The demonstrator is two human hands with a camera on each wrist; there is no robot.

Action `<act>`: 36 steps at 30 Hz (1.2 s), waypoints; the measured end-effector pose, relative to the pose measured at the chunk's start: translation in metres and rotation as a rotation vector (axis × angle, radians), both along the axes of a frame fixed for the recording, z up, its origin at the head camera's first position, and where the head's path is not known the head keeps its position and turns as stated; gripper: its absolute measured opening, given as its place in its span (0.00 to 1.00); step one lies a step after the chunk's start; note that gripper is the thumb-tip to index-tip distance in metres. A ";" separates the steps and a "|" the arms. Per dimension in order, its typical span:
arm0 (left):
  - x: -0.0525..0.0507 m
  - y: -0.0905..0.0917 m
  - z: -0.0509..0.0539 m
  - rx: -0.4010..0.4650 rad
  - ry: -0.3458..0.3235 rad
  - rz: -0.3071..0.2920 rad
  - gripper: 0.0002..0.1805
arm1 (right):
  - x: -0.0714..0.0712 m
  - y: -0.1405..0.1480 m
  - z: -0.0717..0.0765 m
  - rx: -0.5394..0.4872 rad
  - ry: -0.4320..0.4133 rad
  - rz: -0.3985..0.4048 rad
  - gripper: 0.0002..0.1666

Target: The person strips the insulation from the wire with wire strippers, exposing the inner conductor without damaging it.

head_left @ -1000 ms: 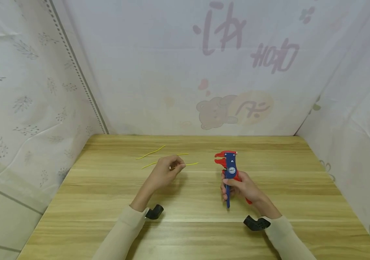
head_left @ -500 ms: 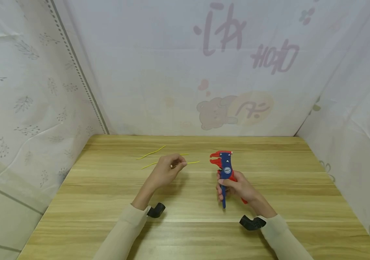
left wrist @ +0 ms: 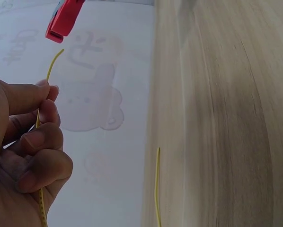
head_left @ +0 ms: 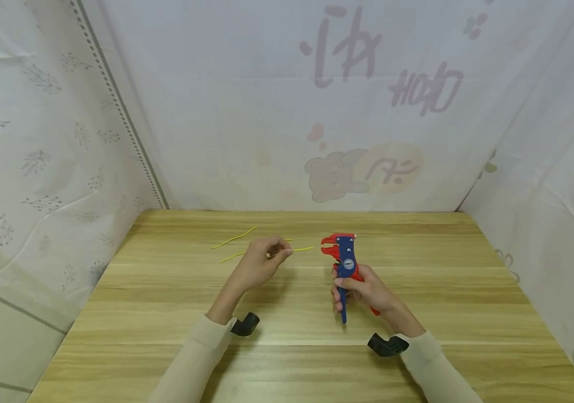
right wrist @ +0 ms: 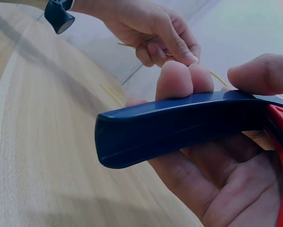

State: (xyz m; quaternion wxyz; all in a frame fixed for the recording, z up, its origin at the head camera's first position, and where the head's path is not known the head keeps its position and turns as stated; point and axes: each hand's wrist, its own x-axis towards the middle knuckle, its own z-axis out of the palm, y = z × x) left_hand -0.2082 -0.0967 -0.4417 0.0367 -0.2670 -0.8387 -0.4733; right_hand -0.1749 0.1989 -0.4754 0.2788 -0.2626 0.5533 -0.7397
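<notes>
My left hand (head_left: 260, 262) pinches a thin yellow wire (head_left: 304, 249) between thumb and forefinger. Its free end sticks out to the right; the rest runs back under the curled fingers, as the left wrist view shows. My right hand (head_left: 369, 288) grips a wire stripper (head_left: 345, 254) with a blue body and red jaws, held upright. Those jaws are parted and face left, a short gap from the wire's tip. In the right wrist view the blue handle (right wrist: 179, 125) lies across the fingers, with the thumb along its top. The stripper's head is out of that view.
More yellow wires lie on the wooden table, one (head_left: 234, 237) at the back left and another (head_left: 233, 257) partly behind my left hand. A third (head_left: 289, 240) shows just beyond the fingers. Patterned cloth (head_left: 246, 112) hangs behind the table and at both sides.
My right hand has carried the wire stripper left. My left hand has shifted slightly right with the wire, so the tip and the jaws stand closer together.
</notes>
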 end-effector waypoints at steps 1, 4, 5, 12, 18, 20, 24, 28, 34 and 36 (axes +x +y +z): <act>0.000 0.000 0.001 0.001 0.000 0.001 0.06 | 0.000 0.000 0.000 0.002 -0.003 0.000 0.06; 0.001 0.001 0.002 0.003 0.003 0.001 0.06 | 0.000 -0.001 -0.001 -0.002 -0.001 0.006 0.06; 0.001 0.002 0.003 0.004 0.004 0.002 0.06 | 0.000 -0.002 -0.001 -0.003 0.001 0.008 0.06; 0.003 0.004 0.005 0.014 0.006 -0.008 0.05 | 0.000 -0.003 0.000 -0.009 0.006 0.018 0.06; 0.004 0.005 0.006 0.024 0.045 -0.030 0.05 | 0.001 -0.004 0.001 -0.016 0.022 0.036 0.07; 0.004 0.006 0.006 0.029 0.051 -0.037 0.05 | 0.001 -0.005 0.001 -0.014 0.025 0.040 0.06; 0.005 0.006 0.007 0.027 0.056 -0.035 0.05 | 0.002 -0.006 0.000 -0.001 0.025 0.039 0.05; 0.006 0.007 0.008 0.026 0.058 -0.035 0.05 | 0.003 -0.007 0.000 0.009 0.023 0.033 0.05; 0.007 0.007 0.009 0.030 0.065 -0.047 0.05 | 0.004 -0.008 0.001 0.013 0.029 0.029 0.04; 0.007 0.007 0.009 0.032 0.064 -0.047 0.05 | 0.004 -0.008 0.001 0.012 0.029 0.029 0.04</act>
